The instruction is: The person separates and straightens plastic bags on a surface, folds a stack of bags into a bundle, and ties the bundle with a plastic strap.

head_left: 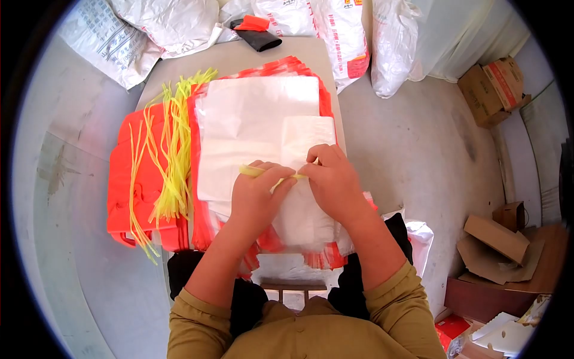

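In the head view, my left hand (260, 191) is closed around a pale yellow strip (251, 171), whose thicker end sticks out past the fingers on the left. The fingertips of my right hand (332, 182) pinch the strip's other end, and the two hands almost meet. Below them lies a folded whitish plastic sheet or bag (308, 137), on top of a larger stack of plastic bags (257, 102) with red edges. Part of the strip is hidden by my fingers.
A bundle of yellow strips (173, 161) lies left of the stack, partly over red fabric-like bags (140, 173). White sacks (341, 42) stand behind the table (173, 66). A black-and-red item (257, 36) rests at its far edge. Cardboard boxes (496, 245) sit on the right.
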`<state>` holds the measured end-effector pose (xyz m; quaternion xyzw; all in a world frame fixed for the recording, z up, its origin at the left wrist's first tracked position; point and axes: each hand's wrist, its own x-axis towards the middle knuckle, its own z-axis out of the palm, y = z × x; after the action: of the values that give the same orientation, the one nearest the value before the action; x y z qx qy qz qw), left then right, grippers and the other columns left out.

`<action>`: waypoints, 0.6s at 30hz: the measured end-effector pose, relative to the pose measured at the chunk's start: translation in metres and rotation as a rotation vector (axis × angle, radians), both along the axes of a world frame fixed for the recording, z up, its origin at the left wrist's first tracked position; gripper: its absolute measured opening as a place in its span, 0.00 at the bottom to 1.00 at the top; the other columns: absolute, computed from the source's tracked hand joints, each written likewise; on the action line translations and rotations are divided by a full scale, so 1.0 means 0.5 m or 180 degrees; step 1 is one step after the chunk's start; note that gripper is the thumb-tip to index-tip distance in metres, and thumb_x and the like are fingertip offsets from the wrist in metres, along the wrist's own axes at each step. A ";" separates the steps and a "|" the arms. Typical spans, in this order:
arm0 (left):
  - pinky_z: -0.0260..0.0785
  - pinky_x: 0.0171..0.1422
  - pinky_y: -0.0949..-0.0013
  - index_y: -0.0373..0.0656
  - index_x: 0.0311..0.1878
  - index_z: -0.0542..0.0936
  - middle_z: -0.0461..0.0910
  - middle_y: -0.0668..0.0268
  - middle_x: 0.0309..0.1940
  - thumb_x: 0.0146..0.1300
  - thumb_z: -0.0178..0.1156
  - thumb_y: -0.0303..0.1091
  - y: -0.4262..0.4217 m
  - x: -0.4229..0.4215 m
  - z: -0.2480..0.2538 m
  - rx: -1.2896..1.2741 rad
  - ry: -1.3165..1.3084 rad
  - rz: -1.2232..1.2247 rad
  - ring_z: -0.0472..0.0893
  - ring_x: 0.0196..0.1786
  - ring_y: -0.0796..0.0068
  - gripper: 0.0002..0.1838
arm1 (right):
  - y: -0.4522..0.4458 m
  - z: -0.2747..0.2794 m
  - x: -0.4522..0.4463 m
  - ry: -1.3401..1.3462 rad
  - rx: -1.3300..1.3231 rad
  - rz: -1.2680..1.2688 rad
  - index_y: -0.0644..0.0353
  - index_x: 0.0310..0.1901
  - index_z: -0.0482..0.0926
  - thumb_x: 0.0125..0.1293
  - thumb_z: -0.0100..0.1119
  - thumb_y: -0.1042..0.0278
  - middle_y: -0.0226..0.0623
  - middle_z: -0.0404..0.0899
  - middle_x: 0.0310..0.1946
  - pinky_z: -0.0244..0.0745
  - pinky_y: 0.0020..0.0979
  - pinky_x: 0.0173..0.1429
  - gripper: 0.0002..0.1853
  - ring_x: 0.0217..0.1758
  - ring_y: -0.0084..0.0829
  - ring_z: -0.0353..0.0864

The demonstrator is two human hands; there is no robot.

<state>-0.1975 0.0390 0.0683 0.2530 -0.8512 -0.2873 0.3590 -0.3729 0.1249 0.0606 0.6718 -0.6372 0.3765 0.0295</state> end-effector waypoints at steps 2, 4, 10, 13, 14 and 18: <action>0.75 0.40 0.68 0.39 0.43 0.89 0.86 0.61 0.33 0.62 0.73 0.24 -0.001 0.001 -0.003 -0.0005 0.0044 -0.0009 0.84 0.37 0.66 0.07 | 0.004 0.011 -0.011 -0.0439 0.0225 0.0321 0.56 0.39 0.86 0.58 0.66 0.77 0.32 0.80 0.41 0.77 0.40 0.49 0.08 0.48 0.39 0.78; 0.74 0.40 0.69 0.39 0.44 0.89 0.86 0.62 0.33 0.63 0.72 0.24 0.004 0.000 0.006 0.0378 -0.0023 0.0050 0.84 0.36 0.68 0.07 | 0.007 0.022 -0.015 -0.0765 0.0359 0.0561 0.57 0.38 0.86 0.59 0.67 0.76 0.33 0.81 0.40 0.77 0.40 0.50 0.06 0.48 0.40 0.78; 0.75 0.41 0.67 0.39 0.44 0.89 0.87 0.60 0.34 0.66 0.70 0.26 0.007 -0.001 0.018 0.0984 -0.0083 0.0111 0.85 0.35 0.64 0.05 | 0.007 0.038 -0.008 -0.0690 0.0483 0.0464 0.58 0.39 0.86 0.62 0.69 0.72 0.35 0.83 0.38 0.76 0.41 0.51 0.04 0.46 0.41 0.79; 0.76 0.43 0.64 0.39 0.43 0.89 0.88 0.57 0.36 0.67 0.69 0.27 0.005 -0.002 0.018 0.0955 0.0001 0.0137 0.86 0.36 0.59 0.05 | 0.003 0.024 -0.006 -0.0476 0.0140 0.0281 0.59 0.39 0.87 0.64 0.70 0.70 0.37 0.83 0.37 0.76 0.41 0.51 0.04 0.44 0.42 0.80; 0.77 0.43 0.64 0.39 0.44 0.88 0.88 0.57 0.36 0.67 0.68 0.27 0.004 -0.002 0.017 0.0902 0.0028 0.0156 0.86 0.36 0.59 0.05 | 0.000 0.022 -0.009 -0.0426 -0.0058 0.0232 0.59 0.39 0.87 0.65 0.70 0.70 0.37 0.82 0.36 0.76 0.41 0.50 0.04 0.44 0.42 0.80; 0.78 0.44 0.60 0.39 0.44 0.88 0.88 0.55 0.37 0.67 0.67 0.27 -0.012 0.003 0.007 0.0416 -0.0131 0.0299 0.86 0.38 0.54 0.05 | 0.006 0.016 -0.029 -0.0320 -0.0093 0.0130 0.60 0.43 0.89 0.68 0.67 0.71 0.38 0.82 0.39 0.75 0.41 0.51 0.06 0.46 0.43 0.80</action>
<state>-0.1959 0.0332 0.0720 0.3214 -0.8251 -0.3198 0.3372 -0.3876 0.1277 0.0686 0.6644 -0.6184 0.4196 -0.0004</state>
